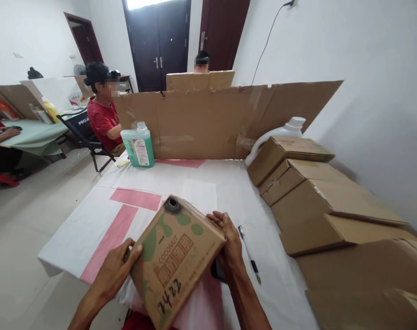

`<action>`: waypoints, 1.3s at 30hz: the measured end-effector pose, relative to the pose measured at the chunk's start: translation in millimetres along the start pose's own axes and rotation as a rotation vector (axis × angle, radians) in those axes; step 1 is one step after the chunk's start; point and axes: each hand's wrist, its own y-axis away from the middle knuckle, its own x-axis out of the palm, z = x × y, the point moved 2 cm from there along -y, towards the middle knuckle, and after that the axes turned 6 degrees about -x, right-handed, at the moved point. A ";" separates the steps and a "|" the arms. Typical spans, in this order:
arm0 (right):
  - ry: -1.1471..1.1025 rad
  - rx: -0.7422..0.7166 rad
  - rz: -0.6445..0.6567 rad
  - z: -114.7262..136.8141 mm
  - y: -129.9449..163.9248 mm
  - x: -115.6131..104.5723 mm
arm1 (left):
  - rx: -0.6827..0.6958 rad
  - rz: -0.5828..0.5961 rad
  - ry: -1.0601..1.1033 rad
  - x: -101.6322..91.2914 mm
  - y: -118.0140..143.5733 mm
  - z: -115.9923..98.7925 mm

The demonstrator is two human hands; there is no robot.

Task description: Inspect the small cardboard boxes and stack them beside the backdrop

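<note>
A cardboard box printed with "COCONUT" and green blotches is held tilted above the white-covered table. My left hand grips its left edge, thumb on the front face. At the right edge, my right hand supports the side, fingers reaching behind it. On the box's top corner sits a dark ring-shaped piece with a hole; its kind is unclear. "2422" is handwritten in black near the lower edge. Right of my right hand lies a pen. Partly hidden beneath the box is a flat black object.
A bottle of green liquid stands at the table's far left. Stacked cardboard boxes line the right side, with a white jug behind them. A cardboard partition closes the back. Co-workers sit beyond, one in a red shirt.
</note>
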 end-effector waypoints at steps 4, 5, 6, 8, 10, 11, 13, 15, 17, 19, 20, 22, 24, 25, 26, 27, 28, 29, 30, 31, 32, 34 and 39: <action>0.067 0.119 0.143 -26.5 -29.3 16.9 | -0.025 0.277 0.018 4.7 30.7 10.9; 0.111 0.104 0.175 -32.4 -34.1 21.7 | -0.040 0.337 0.053 6.1 33.1 13.5; 0.143 0.084 0.194 -37.9 -37.2 25.6 | -0.048 0.360 0.088 6.9 32.7 15.6; 0.169 0.056 0.203 -46.7 -38.5 30.1 | -0.031 0.296 0.129 6.2 24.2 17.9; 0.184 0.040 0.211 -49.6 -35.5 29.5 | 0.017 0.132 0.157 4.1 7.8 17.4; 0.185 0.034 0.213 -48.0 -33.1 27.5 | 0.043 0.053 0.181 3.7 -2.2 16.1; 0.188 0.020 0.227 -38.9 -27.0 22.3 | 0.076 -0.045 0.263 6.0 -24.4 12.3; 0.214 -0.007 0.270 -25.7 -18.0 18.8 | 0.099 -0.064 0.369 12.5 -47.8 6.8; 0.277 -0.042 0.322 -14.6 -4.9 18.2 | 0.123 -0.029 0.466 21.5 -68.5 -0.1; 0.344 -0.046 0.347 -9.8 10.9 18.5 | 0.144 0.056 0.570 31.4 -82.2 -7.6; 0.367 -0.033 0.347 -9.7 18.7 17.8 | 0.157 0.104 0.620 36.3 -85.4 -11.5; 0.383 0.001 0.340 -11.0 31.6 12.9 | 0.180 0.194 0.690 45.2 -84.1 -19.6; 0.368 0.027 0.337 -10.1 39.9 2.6 | 0.190 0.231 0.701 53.1 -75.4 -28.0; 0.355 0.038 0.336 -8.1 42.4 -4.3 | 0.190 0.235 0.687 57.1 -69.8 -32.4; 0.343 0.050 0.334 -5.2 44.3 -11.8 | 0.188 0.238 0.668 61.2 -64.3 -36.8; 0.333 0.063 0.330 -1.5 45.6 -19.3 | 0.189 0.239 0.652 65.6 -59.4 -41.2; 0.324 0.075 0.326 2.4 46.8 -26.2 | 0.195 0.242 0.641 70.1 -55.2 -45.4; 0.316 0.084 0.321 6.3 48.0 -32.1 | 0.204 0.251 0.634 74.7 -52.1 -49.3; 0.309 0.088 0.317 9.6 49.3 -36.6 | 0.212 0.258 0.635 78.8 -50.0 -52.5; 0.304 0.088 0.315 12.1 50.6 -39.6 | 0.219 0.261 0.638 82.2 -48.8 -55.0; 0.304 0.084 0.313 13.6 51.8 -41.5 | 0.223 0.260 0.639 84.7 -48.3 -56.8; 0.330 0.045 0.291 14.6 52.7 -43.8 | 0.226 0.257 0.619 86.6 -48.1 -58.4; 0.580 -0.176 0.045 18.2 37.6 -70.7 | 0.249 0.242 0.534 80.2 -46.7 -59.0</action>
